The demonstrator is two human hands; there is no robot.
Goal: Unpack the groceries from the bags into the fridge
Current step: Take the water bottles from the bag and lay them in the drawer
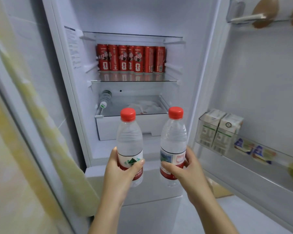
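While the fridge (142, 17) stands open ahead, two clear water bottles with red caps are held upright side by side in front of its lower part, outside the compartment and apart from each other. The left bottle (129, 142) is gripped by the left hand (118, 171), fingers and thumb curled round the red and white label near its base. The right bottle (173, 141) is gripped the same way by the right hand (186, 171), with the thumb lying across the label. Both caps come up level with the front of the white drawer (108, 129) behind them.

On the clear shelf over that drawer a third bottle (105, 98) lies on its side at the left, cap end toward the camera. To its right lies something white and crumpled (147, 105); what it is cannot be told. One level up, a row of red cans (130, 59) stands upright toward the back of a glass shelf (170, 78), packed close together.

On the open door at the right, two cartons (218, 130) stand side by side in a clear door rack (201, 130), with small blue and yellow packets (253, 149) just beside them further along. Brown ovals (265, 12), blurred, sit in the rack at the top of the door. At the left a pale yellow-green cloth (41, 115) hangs beside the fridge, also blurred
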